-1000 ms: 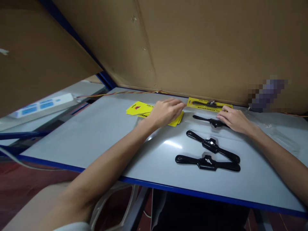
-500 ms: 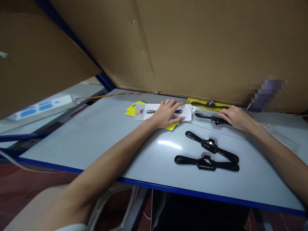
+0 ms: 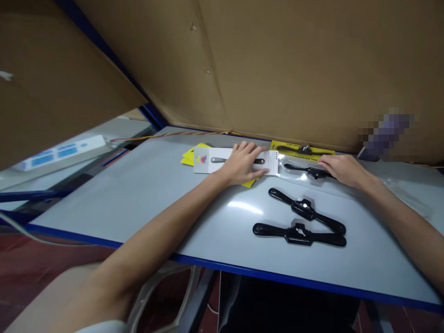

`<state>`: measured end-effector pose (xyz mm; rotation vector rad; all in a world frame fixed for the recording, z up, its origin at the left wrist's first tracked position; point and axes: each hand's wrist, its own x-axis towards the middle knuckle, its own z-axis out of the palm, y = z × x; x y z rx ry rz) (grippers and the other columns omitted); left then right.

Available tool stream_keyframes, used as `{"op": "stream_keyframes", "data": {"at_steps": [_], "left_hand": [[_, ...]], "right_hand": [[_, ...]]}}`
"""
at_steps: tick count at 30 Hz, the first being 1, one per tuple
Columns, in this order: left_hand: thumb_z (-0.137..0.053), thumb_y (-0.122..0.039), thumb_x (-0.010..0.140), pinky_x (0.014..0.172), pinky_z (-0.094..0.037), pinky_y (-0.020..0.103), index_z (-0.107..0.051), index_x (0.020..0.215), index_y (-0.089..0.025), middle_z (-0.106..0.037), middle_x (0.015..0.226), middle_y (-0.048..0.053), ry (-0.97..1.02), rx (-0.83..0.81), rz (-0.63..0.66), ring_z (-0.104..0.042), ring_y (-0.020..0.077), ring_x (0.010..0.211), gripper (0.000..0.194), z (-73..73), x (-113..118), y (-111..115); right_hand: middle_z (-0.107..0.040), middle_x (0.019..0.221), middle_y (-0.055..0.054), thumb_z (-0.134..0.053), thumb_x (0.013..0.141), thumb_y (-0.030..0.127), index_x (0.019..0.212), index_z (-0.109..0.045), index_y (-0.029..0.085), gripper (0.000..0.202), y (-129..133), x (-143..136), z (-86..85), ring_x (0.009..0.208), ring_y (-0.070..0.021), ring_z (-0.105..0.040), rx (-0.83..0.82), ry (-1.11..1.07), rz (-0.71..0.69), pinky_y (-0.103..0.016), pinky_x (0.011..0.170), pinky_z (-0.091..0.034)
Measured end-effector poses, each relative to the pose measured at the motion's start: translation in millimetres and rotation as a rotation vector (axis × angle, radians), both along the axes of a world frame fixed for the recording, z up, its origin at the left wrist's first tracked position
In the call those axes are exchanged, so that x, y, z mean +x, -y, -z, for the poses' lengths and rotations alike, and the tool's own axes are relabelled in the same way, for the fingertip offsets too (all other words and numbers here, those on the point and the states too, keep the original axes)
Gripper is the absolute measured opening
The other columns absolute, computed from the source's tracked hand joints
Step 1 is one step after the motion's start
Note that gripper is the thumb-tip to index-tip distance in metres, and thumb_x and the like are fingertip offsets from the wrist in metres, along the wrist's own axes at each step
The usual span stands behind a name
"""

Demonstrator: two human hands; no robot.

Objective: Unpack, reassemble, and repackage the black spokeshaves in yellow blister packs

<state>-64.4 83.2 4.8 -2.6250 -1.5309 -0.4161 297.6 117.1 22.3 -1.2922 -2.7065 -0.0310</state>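
seemingly steadying the white card (image 3: 204, 160) atop yellow cards (image 3: 188, 157) with the left hand (image 3: 243, 163) spread, while pinching the black spokeshave (image 3: 316, 173), just right of that card, in the right hand (image 3: 342, 169). probably calls for pressing the white card flat and guiding the black spokeshave level.

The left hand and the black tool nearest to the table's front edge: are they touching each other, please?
Apart. The head view plainly shows a stretch of table between the left hand and this black tool.
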Motion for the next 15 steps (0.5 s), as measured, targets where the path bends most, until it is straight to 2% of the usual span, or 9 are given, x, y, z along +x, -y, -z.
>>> {"op": "stream_keyframes", "data": {"at_steps": [6,10,15], "left_hand": [[-0.058,-0.062,0.093,0.095,-0.041,0.050,-0.054,0.145,-0.018,-0.061,0.123,0.016,0.012,-0.067,0.092,-0.053,0.0360,0.109,0.069,2.2,3.2,1.3],[-0.057,-0.063,0.094,0.095,-0.042,0.049,-0.054,0.145,-0.019,-0.062,0.124,0.016,0.010,-0.081,0.162,-0.054,0.0347,0.109,0.068,2.2,7.4,4.7],[-0.051,-0.066,0.096,0.097,-0.044,0.050,-0.056,0.142,-0.017,-0.064,0.124,0.017,0.017,-0.116,0.139,-0.057,0.0354,0.109,0.067,4.7,6.1,3.3]], "right_hand": [[-0.076,0.094,-0.009,-0.044,0.103,0.043,0.096,-0.067,0.022,0.032,-3.2,-0.8,-7.1,0.082,-0.0257,-0.068,-0.193,-0.099,-0.020,-0.036,0.074,-0.045],[-0.076,0.102,-0.011,-0.042,0.104,0.041,0.099,-0.067,0.021,0.033,0.2,-3.9,-4.6,0.090,-0.0276,-0.068,-0.153,-0.106,0.025,-0.038,0.080,-0.046],[-0.075,0.116,-0.013,-0.035,0.107,0.039,0.107,-0.070,0.020,0.040,5.0,-7.2,4.4,0.106,-0.0304,-0.068,-0.036,-0.126,0.069,-0.041,0.091,-0.048]]}}
